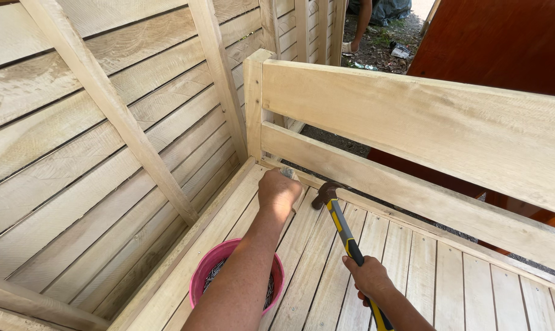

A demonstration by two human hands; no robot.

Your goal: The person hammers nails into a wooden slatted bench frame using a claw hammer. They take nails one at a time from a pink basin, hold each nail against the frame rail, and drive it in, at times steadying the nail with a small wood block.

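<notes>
Wooden slats (406, 257), left hand (279, 189) fisted against them, right hand (368, 277) gripping hammer (342, 227), pink bowl (205, 270) nearby

Slatted wooden floor (412, 270), pink nail bowl (205, 270)

Inside the crate, both hands at the far rail
Left hand (279, 189) presses the slatted floor (412, 270) beside the hammer (345, 236); right hand (368, 277) grips its handle; bucket of nails (207, 270) sits left, under the forearm.
</notes>
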